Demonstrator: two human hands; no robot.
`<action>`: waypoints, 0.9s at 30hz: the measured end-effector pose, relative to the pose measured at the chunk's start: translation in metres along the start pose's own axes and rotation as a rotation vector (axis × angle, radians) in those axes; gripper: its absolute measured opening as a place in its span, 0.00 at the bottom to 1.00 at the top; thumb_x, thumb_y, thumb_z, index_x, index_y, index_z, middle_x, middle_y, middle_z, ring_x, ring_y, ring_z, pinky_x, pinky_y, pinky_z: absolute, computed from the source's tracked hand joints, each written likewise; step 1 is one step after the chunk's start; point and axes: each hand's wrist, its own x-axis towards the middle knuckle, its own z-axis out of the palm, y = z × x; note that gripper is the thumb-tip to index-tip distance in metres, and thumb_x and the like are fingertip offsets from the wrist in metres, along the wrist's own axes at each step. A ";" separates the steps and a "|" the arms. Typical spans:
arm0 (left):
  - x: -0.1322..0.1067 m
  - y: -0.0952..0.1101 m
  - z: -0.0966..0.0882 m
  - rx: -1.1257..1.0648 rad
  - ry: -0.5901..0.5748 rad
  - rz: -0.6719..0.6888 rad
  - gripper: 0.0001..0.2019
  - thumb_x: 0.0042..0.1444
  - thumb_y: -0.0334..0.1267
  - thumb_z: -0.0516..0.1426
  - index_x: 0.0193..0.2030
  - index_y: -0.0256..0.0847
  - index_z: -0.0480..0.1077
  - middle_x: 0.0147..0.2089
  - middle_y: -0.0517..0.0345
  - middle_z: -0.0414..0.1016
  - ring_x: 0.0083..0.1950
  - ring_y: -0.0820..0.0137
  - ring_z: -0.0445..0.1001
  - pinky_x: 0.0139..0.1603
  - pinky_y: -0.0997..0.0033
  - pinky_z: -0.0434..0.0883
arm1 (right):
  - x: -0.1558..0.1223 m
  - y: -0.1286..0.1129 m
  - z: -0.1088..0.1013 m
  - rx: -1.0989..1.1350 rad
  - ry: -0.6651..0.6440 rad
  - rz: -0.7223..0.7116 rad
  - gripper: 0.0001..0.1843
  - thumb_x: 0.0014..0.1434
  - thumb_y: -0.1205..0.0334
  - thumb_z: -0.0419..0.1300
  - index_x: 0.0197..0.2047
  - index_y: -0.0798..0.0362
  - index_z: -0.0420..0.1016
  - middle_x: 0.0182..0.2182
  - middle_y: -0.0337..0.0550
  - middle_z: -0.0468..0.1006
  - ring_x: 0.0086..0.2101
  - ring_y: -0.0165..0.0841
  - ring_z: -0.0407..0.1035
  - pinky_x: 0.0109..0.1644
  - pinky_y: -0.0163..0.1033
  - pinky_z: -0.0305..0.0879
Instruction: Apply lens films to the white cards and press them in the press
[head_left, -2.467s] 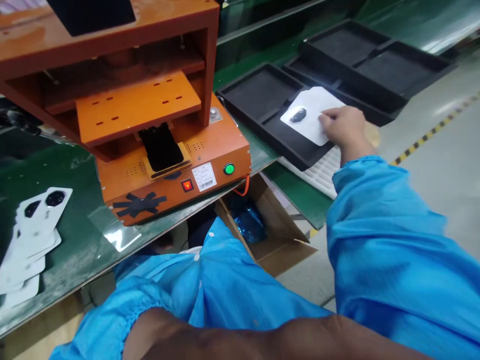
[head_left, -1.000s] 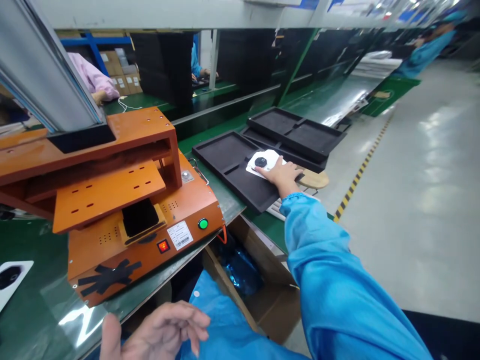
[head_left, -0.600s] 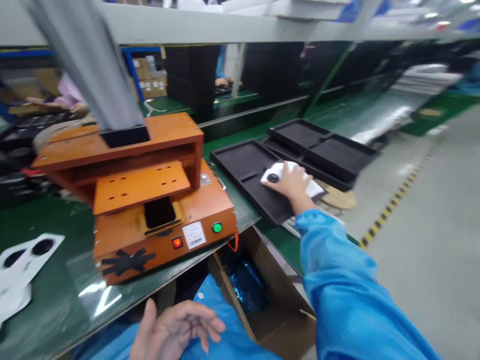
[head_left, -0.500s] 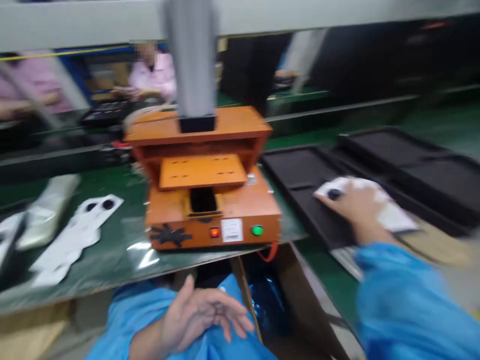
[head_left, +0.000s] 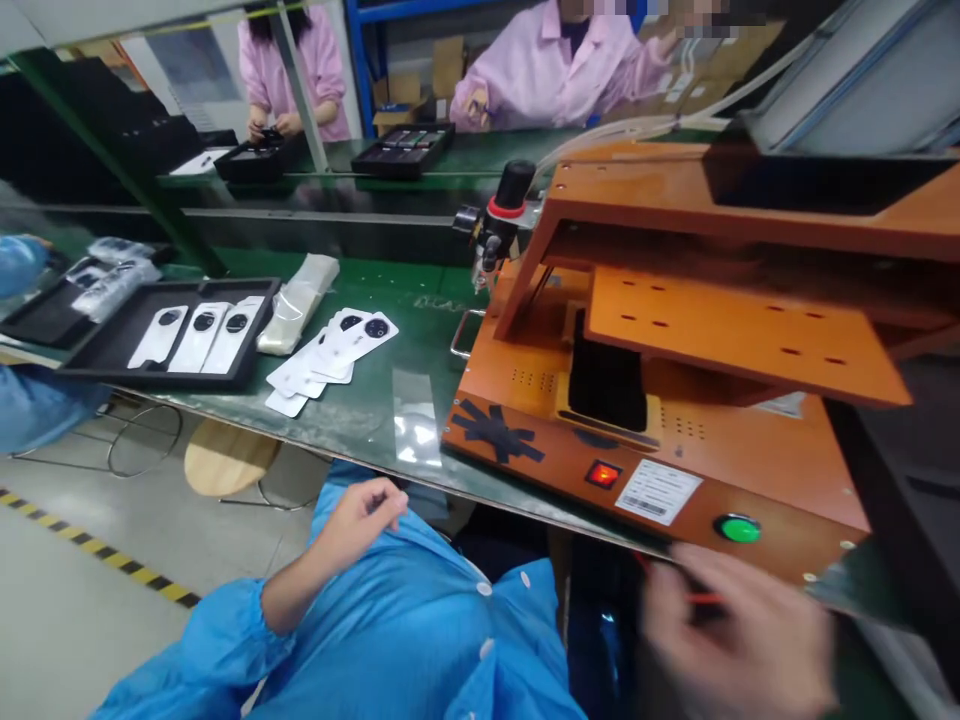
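My left hand (head_left: pixel 367 515) rests over my lap in front of the bench, fingers curled in, with nothing visible in them. Blurred by motion, my right hand (head_left: pixel 739 630) hangs below the front right of an orange press (head_left: pixel 772 470), near its lit green button (head_left: pixel 739 528); whether it holds anything is not clear. On the press base, a black pad (head_left: pixel 607 385) lies partly under the raised orange plate (head_left: pixel 742 325). Left of the press, several white phone back covers (head_left: pixel 330 355) with round black camera rings lie in a loose pile.
A black tray (head_left: pixel 161 378) holding more white covers stands at the left, beside a plastic-wrapped stack (head_left: pixel 300 300). A clear film strip (head_left: pixel 415 415) lies near the bench edge. A regulator (head_left: pixel 501 220) stands behind. Co-workers in pink sit across; a blue sleeve (head_left: pixel 37 405) shows at far left.
The view has swung left. My right hand has left the white cover over the right-hand tray and come down by the press front. My left hand's fingers have gone from spread to curled.
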 end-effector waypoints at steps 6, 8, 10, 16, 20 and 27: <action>0.010 -0.012 -0.038 0.118 0.242 0.049 0.22 0.61 0.60 0.62 0.31 0.42 0.76 0.28 0.57 0.78 0.32 0.65 0.74 0.38 0.67 0.70 | -0.010 -0.091 0.095 0.310 -0.287 -0.193 0.36 0.69 0.72 0.63 0.76 0.41 0.68 0.40 0.46 0.86 0.37 0.44 0.82 0.37 0.50 0.76; 0.008 -0.021 -0.035 0.147 0.259 0.047 0.20 0.62 0.58 0.62 0.32 0.43 0.77 0.29 0.57 0.79 0.33 0.65 0.75 0.38 0.68 0.70 | -0.006 -0.099 0.114 0.286 -0.397 -0.222 0.28 0.71 0.65 0.65 0.72 0.50 0.71 0.48 0.52 0.87 0.46 0.47 0.83 0.45 0.53 0.78; 0.003 -0.034 -0.027 0.142 0.199 0.020 0.20 0.63 0.58 0.61 0.32 0.43 0.77 0.30 0.57 0.79 0.33 0.65 0.75 0.36 0.68 0.69 | -0.006 -0.099 0.131 0.213 -0.547 -0.308 0.28 0.72 0.57 0.65 0.70 0.57 0.72 0.61 0.61 0.81 0.59 0.54 0.78 0.55 0.58 0.78; -0.009 -0.064 -0.005 -0.195 0.089 -0.079 0.32 0.60 0.69 0.63 0.52 0.41 0.81 0.55 0.43 0.86 0.58 0.53 0.83 0.60 0.55 0.76 | -0.031 -0.091 0.140 0.263 -0.447 -0.487 0.21 0.73 0.76 0.56 0.66 0.57 0.76 0.57 0.53 0.85 0.62 0.45 0.78 0.61 0.51 0.78; 0.004 -0.054 0.002 -0.600 0.041 -0.209 0.37 0.54 0.72 0.67 0.51 0.37 0.79 0.55 0.37 0.86 0.57 0.51 0.85 0.59 0.53 0.80 | -0.037 -0.098 0.104 0.373 -0.583 -0.579 0.19 0.77 0.72 0.51 0.62 0.60 0.80 0.58 0.54 0.84 0.62 0.45 0.77 0.59 0.49 0.81; 0.011 -0.055 0.002 -0.598 0.079 -0.319 0.32 0.52 0.65 0.72 0.46 0.37 0.76 0.42 0.44 0.87 0.44 0.55 0.89 0.41 0.64 0.84 | -0.042 -0.107 0.083 0.510 -0.757 -0.486 0.18 0.77 0.72 0.54 0.63 0.58 0.80 0.57 0.52 0.85 0.58 0.43 0.80 0.57 0.50 0.82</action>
